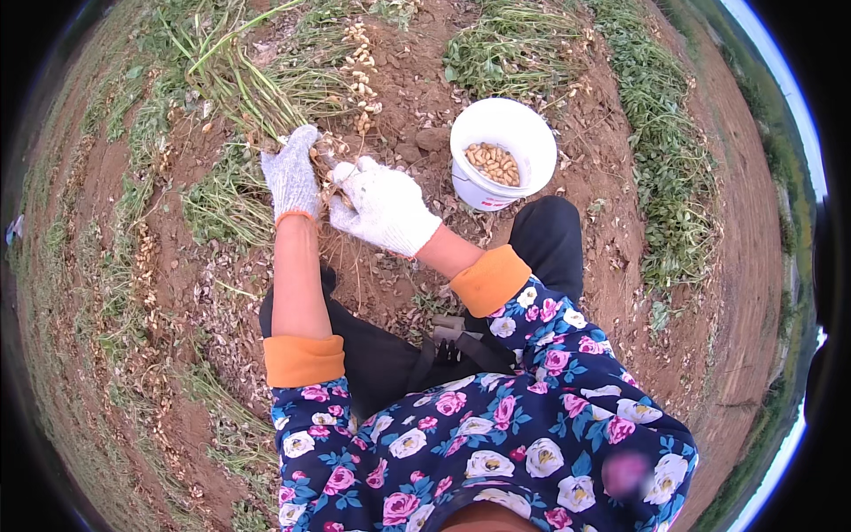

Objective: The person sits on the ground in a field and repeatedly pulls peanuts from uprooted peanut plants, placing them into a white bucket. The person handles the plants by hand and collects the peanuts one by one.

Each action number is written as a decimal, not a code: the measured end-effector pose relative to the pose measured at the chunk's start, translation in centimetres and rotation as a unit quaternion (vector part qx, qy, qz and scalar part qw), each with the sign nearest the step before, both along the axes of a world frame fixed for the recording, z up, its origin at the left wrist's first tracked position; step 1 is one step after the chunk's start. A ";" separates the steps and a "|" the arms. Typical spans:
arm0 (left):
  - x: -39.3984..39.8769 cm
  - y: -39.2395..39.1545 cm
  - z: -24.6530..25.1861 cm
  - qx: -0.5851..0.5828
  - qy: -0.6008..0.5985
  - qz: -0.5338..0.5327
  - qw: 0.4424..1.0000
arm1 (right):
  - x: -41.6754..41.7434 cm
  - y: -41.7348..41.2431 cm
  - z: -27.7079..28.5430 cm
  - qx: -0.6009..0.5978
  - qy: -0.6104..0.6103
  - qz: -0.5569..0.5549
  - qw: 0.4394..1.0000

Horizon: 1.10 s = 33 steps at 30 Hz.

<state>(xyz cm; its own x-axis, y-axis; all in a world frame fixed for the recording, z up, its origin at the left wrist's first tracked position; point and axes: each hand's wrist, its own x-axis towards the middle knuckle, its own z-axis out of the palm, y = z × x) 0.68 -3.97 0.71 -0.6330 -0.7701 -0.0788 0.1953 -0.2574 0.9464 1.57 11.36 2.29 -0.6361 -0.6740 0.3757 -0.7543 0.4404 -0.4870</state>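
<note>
My left hand (293, 171), in a pale knitted glove, is closed around the lower stems of a bunch of peanut plants (256, 96), whose green stalks lean up and to the left. Close beside it, my right hand (382, 203), in a white knitted glove, has its fingers bent at the plants' roots and pods; the palm side is hidden, so its exact hold does not show. To the right of my hands stands a white plastic bucket (542, 146) with picked peanuts (492, 163) at its bottom.
Peanut plants with pods (360, 66) lie on the brown soil beyond my hands. Another heap of plants (515, 50) lies behind the bucket, and a long leafy row (665, 153) runs down the right. More uprooted plants (229, 199) are at the left. My knee is near the bucket.
</note>
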 end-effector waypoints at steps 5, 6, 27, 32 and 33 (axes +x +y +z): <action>-0.2 0.0 -0.9 0.008 -0.045 -0.060 0.997 | 0.4 1.0 0.1 -0.018 -0.025 -0.014 0.999; -0.4 1.0 -0.4 0.027 -0.050 -0.052 0.997 | 0.4 1.4 -0.4 -0.043 -0.008 -0.029 0.999; -0.1 -0.9 0.3 0.068 0.043 0.007 0.997 | -5.1 9.6 0.0 -0.165 -0.154 -0.136 0.965; 0.3 2.0 2.3 0.111 0.030 0.023 0.993 | -0.6 2.8 0.5 -0.079 0.040 -0.004 0.996; 0.3 2.3 2.7 0.134 0.036 0.036 0.990 | -0.5 1.8 0.4 -0.063 0.064 -0.005 0.996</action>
